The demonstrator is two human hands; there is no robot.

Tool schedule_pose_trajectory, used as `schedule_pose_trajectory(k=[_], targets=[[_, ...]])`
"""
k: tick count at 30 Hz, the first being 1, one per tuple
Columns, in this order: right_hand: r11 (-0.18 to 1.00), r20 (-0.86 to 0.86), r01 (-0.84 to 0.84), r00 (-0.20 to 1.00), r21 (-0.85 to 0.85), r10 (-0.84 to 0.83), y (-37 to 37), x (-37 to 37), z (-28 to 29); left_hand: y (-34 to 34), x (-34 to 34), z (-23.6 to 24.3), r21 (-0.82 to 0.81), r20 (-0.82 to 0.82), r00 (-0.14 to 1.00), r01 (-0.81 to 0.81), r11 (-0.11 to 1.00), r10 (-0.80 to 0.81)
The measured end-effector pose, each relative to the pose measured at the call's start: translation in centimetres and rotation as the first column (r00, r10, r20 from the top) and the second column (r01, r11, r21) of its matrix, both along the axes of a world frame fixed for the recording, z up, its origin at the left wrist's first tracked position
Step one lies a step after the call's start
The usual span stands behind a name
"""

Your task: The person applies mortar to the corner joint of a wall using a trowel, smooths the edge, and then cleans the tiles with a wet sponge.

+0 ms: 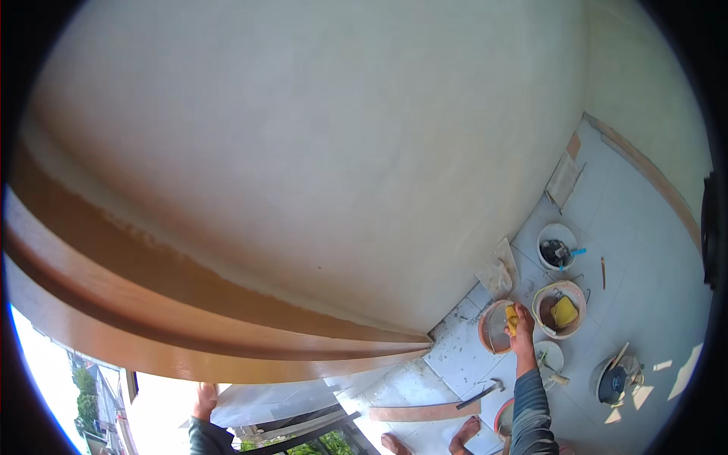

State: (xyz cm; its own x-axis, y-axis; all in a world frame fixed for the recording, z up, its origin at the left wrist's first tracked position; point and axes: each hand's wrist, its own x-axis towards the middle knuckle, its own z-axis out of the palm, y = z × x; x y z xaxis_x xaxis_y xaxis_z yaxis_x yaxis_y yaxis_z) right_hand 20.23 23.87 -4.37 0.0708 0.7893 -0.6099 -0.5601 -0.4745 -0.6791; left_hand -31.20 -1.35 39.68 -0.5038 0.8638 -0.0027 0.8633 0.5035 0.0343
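Observation:
My right hand (519,330) grips a yellow sponge (512,319) over an orange-rimmed round tub (493,340) of cloudy grey contents. A pale bucket (569,287) with another yellow sponge (563,311) stands just beside it. At lower left, my left hand (205,400) is at the lower edge of the orange-brown ledge (214,362) along the wall; its fingertips are unclear. A pale wall (334,174) fills the upper view, with orange-brown along its lower left. A hammer (479,396) lies on the tiles below the tub.
Tiled floor (595,227) holds a white bucket of tools (544,254), a white container (548,358), a dark bucket (610,387) and a long board (409,412). Slabs (562,182) lean by the wall. Bare feet (466,434) show below. An opening with greenery (83,394) is at left.

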Motion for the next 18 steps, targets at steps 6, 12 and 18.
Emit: schedule_pose_trajectory(k=[6,12,18], targets=[[0.833,-0.073,-0.253,0.942,0.493,0.329,-5.4,-2.8,33.4,-2.0,-1.8,-0.8,0.324,-0.012,1.0,0.001,0.946,0.003],[0.055,0.683,-0.697,0.713,0.714,0.159,-12.2,-7.5,63.9,-1.0,-0.7,-2.0,0.47,-0.031,0.999,0.034,0.882,-0.022],[-0.246,0.765,-0.879,0.477,0.409,-0.432,-18.7,-21.7,85.3,-0.3,-1.1,-3.9,0.556,0.004,1.0,-0.028,0.831,0.031]])
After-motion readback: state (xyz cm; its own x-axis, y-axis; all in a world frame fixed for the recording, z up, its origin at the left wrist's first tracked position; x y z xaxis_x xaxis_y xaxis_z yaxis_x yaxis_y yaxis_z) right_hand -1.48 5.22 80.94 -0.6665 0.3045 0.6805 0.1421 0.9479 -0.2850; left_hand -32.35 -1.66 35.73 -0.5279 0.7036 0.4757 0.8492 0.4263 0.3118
